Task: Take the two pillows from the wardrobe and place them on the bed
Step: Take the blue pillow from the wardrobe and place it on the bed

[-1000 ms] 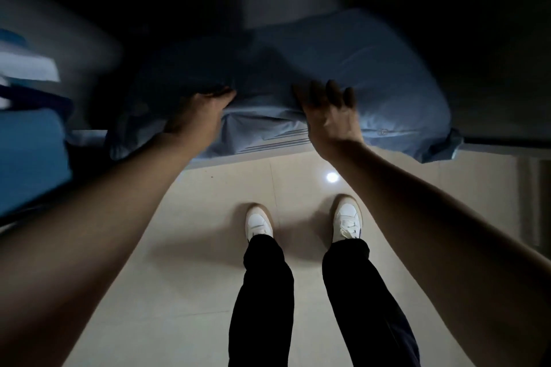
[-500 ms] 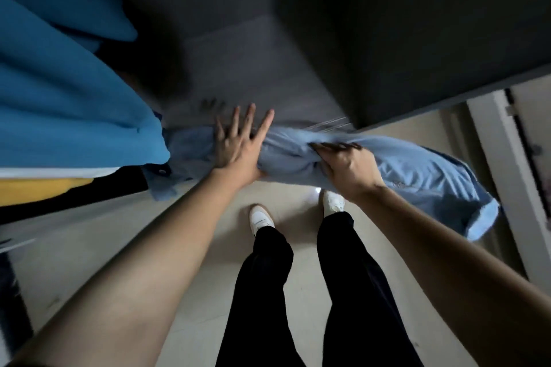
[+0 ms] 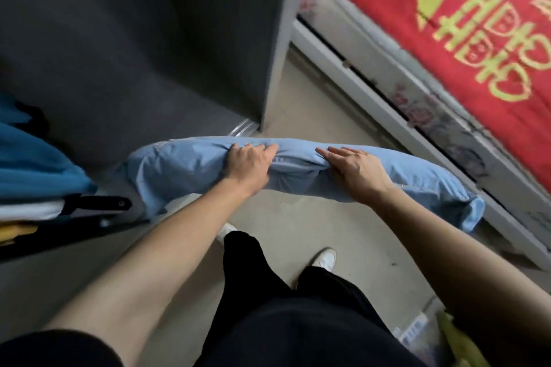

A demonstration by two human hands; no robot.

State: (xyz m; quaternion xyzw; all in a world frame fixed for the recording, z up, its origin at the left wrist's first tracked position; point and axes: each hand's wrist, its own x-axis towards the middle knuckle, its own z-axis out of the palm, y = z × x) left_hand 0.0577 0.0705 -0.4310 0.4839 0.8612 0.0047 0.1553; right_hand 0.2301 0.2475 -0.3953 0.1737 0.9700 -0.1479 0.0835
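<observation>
Both hands, left hand (image 3: 249, 162) and right hand (image 3: 356, 171), clamp blue pillow (image 3: 190, 162) mid-span (ends sag), so lift clear onto bed (image 3: 465, 48).

Bed (image 3: 372, 92) cut off by top and right edges; red cover (image 3: 477, 48) only partly in frame. Blue fabric (image 3: 32, 164) at left edge cropped, kind unclear. Pillow (image 3: 190, 164): whether one or two cannot be told. Fingertips of both hands sunk in its folds. Yellow-green object (image 3: 459, 343) at bottom right blurred, unidentifiable.
</observation>
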